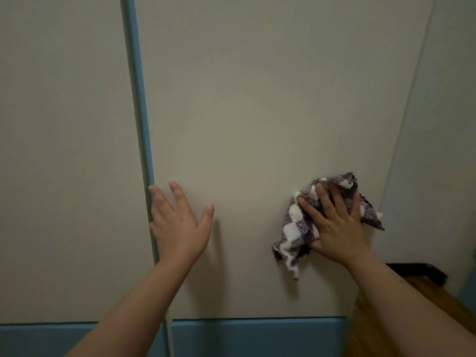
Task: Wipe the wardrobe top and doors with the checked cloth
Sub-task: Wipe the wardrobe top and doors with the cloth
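Note:
Two cream wardrobe doors fill the view, the right door (pixel 257 112) and the left door (pixel 64 124), split by a blue vertical strip (pixel 139 99). My right hand (pixel 334 225) presses a crumpled purple-and-white checked cloth (pixel 293 228) flat against the lower right part of the right door. My left hand (pixel 177 222) rests open against the same door, fingers spread, its outer fingers at the blue strip. The wardrobe top is out of view.
A blue band (pixel 257 336) runs along the bottom of the doors. To the right stands a pale wall (pixel 443 124). A wooden surface with a dark edge (pixel 417 273) sits at the lower right, close to my right forearm.

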`<action>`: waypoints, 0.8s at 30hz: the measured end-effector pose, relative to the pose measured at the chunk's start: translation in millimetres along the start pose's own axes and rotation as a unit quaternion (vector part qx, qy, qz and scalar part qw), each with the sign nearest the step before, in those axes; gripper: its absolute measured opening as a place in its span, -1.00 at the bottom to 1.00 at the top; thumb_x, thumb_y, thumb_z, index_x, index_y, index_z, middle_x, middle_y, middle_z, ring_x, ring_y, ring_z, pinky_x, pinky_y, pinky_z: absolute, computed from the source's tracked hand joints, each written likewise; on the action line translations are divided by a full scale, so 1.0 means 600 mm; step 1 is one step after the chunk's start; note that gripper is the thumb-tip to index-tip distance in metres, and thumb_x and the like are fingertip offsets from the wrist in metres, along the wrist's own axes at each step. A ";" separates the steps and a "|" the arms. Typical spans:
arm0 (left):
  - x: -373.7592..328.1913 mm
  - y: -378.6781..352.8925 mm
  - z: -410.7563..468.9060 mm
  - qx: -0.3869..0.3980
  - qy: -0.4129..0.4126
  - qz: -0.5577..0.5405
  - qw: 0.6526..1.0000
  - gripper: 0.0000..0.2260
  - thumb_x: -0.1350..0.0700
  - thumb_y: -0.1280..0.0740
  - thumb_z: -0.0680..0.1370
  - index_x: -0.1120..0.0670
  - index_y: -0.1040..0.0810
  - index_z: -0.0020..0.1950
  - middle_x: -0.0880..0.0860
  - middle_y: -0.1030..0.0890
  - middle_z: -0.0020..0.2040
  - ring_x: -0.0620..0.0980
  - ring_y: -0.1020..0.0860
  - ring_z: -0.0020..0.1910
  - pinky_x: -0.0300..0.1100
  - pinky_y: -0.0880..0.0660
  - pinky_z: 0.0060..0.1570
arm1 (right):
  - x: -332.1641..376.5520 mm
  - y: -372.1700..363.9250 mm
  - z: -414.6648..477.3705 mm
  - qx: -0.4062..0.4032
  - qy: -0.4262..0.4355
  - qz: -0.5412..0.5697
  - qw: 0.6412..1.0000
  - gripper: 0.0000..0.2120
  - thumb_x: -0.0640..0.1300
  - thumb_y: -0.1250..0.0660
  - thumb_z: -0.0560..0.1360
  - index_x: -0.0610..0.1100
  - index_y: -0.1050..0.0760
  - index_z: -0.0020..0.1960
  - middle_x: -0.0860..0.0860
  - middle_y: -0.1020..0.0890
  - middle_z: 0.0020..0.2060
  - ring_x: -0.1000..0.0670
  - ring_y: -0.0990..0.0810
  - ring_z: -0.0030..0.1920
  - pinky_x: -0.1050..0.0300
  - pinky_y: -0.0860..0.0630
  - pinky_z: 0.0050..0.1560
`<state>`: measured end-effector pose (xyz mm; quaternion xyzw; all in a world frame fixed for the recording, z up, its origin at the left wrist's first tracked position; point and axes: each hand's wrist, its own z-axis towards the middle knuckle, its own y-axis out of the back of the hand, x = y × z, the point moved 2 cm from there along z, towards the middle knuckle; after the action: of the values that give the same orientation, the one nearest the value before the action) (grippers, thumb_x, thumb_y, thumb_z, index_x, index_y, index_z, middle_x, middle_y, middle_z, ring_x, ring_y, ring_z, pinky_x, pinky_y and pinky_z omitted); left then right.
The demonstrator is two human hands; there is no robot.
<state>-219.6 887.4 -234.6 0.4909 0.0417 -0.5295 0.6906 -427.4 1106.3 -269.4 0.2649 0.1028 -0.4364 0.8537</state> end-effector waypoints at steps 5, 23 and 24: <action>0.003 -0.014 0.000 -0.016 -0.007 0.001 1.000 -0.23 -0.19 -0.15 0.52 0.11 0.20 0.52 0.28 0.26 0.49 0.31 0.07 0.46 0.09 0.03 0.42 | -0.061 0.002 -0.024 0.017 -0.044 0.015 0.999 -0.17 0.34 -0.12 0.33 0.19 0.12 0.51 0.03 0.18 0.53 -0.08 0.16 0.52 -0.34 0.18 0.38; 0.037 -0.019 0.010 -0.062 -0.072 0.044 0.994 -0.30 -0.12 -0.07 0.45 0.14 -0.02 0.52 0.37 0.06 0.48 0.40 -0.09 0.38 0.19 -0.11 0.34 | -0.026 -0.064 -0.188 0.090 -0.124 0.091 0.984 -0.25 0.42 0.13 0.45 0.10 0.16 0.53 -0.05 0.23 0.52 -0.17 0.24 0.50 -0.36 0.00 0.35; 0.040 -0.017 0.011 -0.062 -0.075 0.037 0.995 -0.31 -0.11 -0.08 0.45 0.13 -0.04 0.52 0.37 0.05 0.48 0.38 -0.09 0.40 0.17 -0.10 0.35 | -0.020 -0.064 -0.184 0.095 -0.133 0.089 0.983 -0.23 0.43 0.14 0.44 0.09 0.17 0.53 -0.06 0.24 0.52 -0.18 0.25 0.50 -0.45 0.00 0.29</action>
<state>-220.0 866.4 -251.7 0.4070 0.0046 -0.5351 0.7402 -458.9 1156.3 -371.1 0.2921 -0.0776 -0.3982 0.8661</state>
